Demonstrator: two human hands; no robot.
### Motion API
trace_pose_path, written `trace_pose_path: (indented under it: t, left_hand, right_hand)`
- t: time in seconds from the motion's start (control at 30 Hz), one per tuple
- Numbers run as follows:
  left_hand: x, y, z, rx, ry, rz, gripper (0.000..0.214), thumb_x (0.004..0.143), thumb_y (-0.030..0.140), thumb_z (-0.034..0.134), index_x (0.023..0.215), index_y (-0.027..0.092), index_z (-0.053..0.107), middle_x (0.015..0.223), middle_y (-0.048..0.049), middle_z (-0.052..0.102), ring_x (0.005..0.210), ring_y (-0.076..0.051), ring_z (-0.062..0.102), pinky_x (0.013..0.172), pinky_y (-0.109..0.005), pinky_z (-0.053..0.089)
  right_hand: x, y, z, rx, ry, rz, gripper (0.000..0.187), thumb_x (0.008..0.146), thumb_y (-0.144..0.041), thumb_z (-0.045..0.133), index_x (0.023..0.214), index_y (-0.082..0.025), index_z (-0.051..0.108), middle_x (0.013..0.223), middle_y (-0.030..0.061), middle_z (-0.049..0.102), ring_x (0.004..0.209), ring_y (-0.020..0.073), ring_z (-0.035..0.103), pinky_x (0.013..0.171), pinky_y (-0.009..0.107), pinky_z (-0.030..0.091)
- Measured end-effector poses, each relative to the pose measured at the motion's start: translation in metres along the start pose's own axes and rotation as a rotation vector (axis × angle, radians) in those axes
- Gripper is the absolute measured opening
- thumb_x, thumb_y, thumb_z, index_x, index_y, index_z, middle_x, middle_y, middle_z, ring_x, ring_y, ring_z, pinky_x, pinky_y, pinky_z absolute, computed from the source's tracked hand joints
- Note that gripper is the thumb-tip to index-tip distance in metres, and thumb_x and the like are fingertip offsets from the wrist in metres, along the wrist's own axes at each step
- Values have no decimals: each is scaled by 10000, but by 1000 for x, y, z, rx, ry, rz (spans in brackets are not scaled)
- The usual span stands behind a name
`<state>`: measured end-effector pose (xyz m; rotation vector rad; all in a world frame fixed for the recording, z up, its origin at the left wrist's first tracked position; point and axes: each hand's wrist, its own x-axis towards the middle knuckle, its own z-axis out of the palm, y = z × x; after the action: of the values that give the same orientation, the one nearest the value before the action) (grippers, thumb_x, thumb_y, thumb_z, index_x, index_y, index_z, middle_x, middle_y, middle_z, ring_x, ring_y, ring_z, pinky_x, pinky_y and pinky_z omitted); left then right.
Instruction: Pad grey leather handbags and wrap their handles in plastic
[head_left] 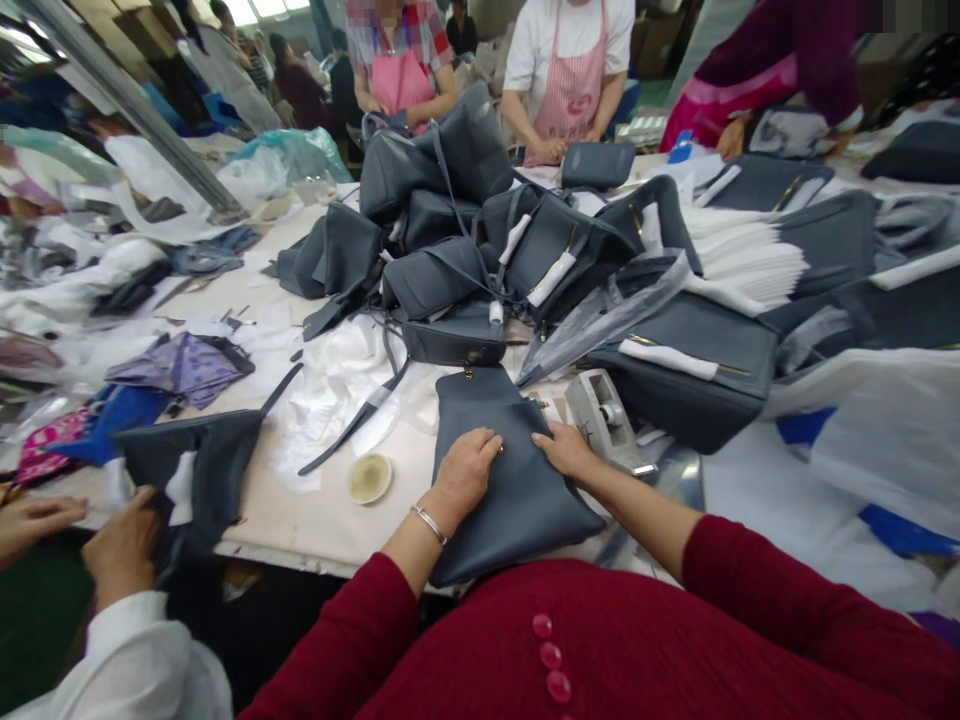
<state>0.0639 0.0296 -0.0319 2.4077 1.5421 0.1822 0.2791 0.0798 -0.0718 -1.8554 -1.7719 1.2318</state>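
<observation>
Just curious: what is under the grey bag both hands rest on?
The grey bag lies on the pale table, its near end reaching the edge. Left hand and right hand rest on top. Anything beneath it is covered.

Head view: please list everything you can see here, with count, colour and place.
flat bag: one, dark grey-blue, near table edge, under both hands
piled bags: many, dark grey-blue, table centre
round dish: one, cream, left of the flat bag
tape dispenser: one, pale grey, right of the flat bag
white sheets: one stack, white, right of the piled bags
purple cloth: one, purple, table's left
table: one, beige
co-worker's hands: two, lower left, one gripping another dark bag
people in pink aprons: two, far side of the table
left hand: flat on the flat bag, silver bangle at the wrist
right hand: on the flat bag's right edge
</observation>
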Motion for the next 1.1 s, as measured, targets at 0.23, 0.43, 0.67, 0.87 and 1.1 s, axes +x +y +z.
trace_pose_path:
  t: [0.23, 0.43, 0.67, 0.87, 1.1]
  left_hand:
    - [42, 25, 13, -33, -185, 8, 556, 934, 479, 444, 1467, 363, 338, 1583, -39, 252, 1440, -312, 214, 1142, -547, 215]
    - [50, 21, 32, 46, -52, -141, 556, 951, 469, 384, 1476, 291, 339, 1498, -129, 376, 1338, -332, 360, 1092, -508, 269]
    - [70, 16, 41, 96, 67, -301, 532, 953, 496, 357, 1357, 176, 489, 1152, -165, 566, 1099, -307, 518, 973, -443, 372]
    - [94, -5, 47, 26, 166, -367, 448, 954, 530, 374, 969, 170, 641, 950, -108, 639, 957, -223, 581, 853, -304, 405]
    - [105, -16, 61, 106, 177, -469, 451, 976, 497, 351, 798, 181, 619, 804, -77, 669, 770, -193, 607, 674, -280, 365]
  right_hand:
    - [-39, 8, -17, 372, -173, 56, 400, 885, -523, 489, 1014, -180, 650, 798, 39, 674, 759, 188, 612, 668, 283, 466]
    - [-98, 18, -31, 258, -267, -5, 401, 670, -442, 749, 950, -167, 671, 808, 30, 645, 752, 176, 571, 666, 269, 426]
    - [-102, 20, -15, 252, -176, 192, 240, 659, -313, 719, 840, -172, 652, 582, -39, 522, 537, 113, 452, 491, 236, 290]
    - [-112, 24, -13, 212, -48, 149, 183, 734, -364, 653, 763, -185, 634, 626, -11, 565, 595, 134, 501, 520, 237, 308]
    - [-131, 29, -20, 86, 115, 89, 176, 844, -328, 497, 800, -189, 595, 571, -33, 525, 567, 130, 483, 544, 235, 303]
